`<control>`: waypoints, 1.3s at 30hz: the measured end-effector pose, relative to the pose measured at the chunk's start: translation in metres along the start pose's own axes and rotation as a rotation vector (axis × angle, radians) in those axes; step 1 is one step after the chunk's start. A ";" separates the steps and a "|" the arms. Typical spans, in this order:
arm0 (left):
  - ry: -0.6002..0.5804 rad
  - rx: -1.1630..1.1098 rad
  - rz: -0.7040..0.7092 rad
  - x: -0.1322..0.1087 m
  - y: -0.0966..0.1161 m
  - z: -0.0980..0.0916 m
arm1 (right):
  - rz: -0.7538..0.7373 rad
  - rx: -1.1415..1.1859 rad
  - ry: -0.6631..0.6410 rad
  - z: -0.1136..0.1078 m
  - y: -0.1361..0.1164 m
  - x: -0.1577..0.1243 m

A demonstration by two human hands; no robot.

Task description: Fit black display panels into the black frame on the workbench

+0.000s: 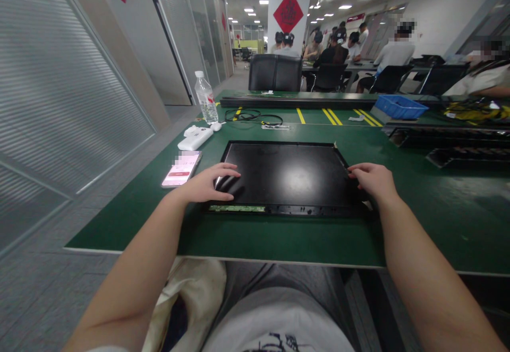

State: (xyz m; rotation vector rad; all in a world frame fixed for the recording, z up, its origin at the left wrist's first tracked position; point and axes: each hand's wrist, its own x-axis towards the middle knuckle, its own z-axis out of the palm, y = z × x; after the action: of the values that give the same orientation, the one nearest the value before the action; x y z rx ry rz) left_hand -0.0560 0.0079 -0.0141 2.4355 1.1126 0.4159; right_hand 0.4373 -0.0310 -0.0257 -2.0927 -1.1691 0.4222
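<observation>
A black flat display panel (279, 174) in a thin black frame lies on the green table in front of me. A green circuit board strip (237, 209) shows along its near edge on the left. My left hand (209, 183) is at the panel's left edge, thumb and fingers spread apart over the corner of its surface. At the right edge, my right hand (372, 179) has its fingers bent and pinched on the frame. Its thumb is mostly hidden.
Left of the panel are a phone (182, 169), a white power bank (195, 138) and a water bottle (206, 98). Black cable (255, 116) lies behind it. A blue bin (400, 107) and dark metal bars (462, 155) are at the right. People sit around a far table.
</observation>
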 end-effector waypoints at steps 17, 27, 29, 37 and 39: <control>0.159 0.274 -0.294 0.013 -0.038 0.016 | -0.005 0.000 -0.005 0.001 0.001 0.002; 0.111 0.287 -0.299 0.017 -0.029 0.016 | -0.023 -0.024 0.012 0.000 -0.001 0.000; 0.112 0.272 -0.306 0.016 -0.028 0.016 | -0.022 -0.026 0.012 0.000 -0.002 -0.001; 0.114 0.245 -0.298 0.016 -0.023 0.012 | -0.023 -0.029 0.000 0.001 0.001 0.002; 0.115 0.249 -0.294 0.016 -0.025 0.012 | -0.023 -0.037 -0.001 0.001 0.001 0.002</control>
State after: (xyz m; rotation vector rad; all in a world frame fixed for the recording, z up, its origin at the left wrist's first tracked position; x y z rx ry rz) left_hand -0.0564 0.0316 -0.0352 2.4222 1.6316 0.3434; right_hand 0.4386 -0.0289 -0.0269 -2.1086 -1.2092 0.3935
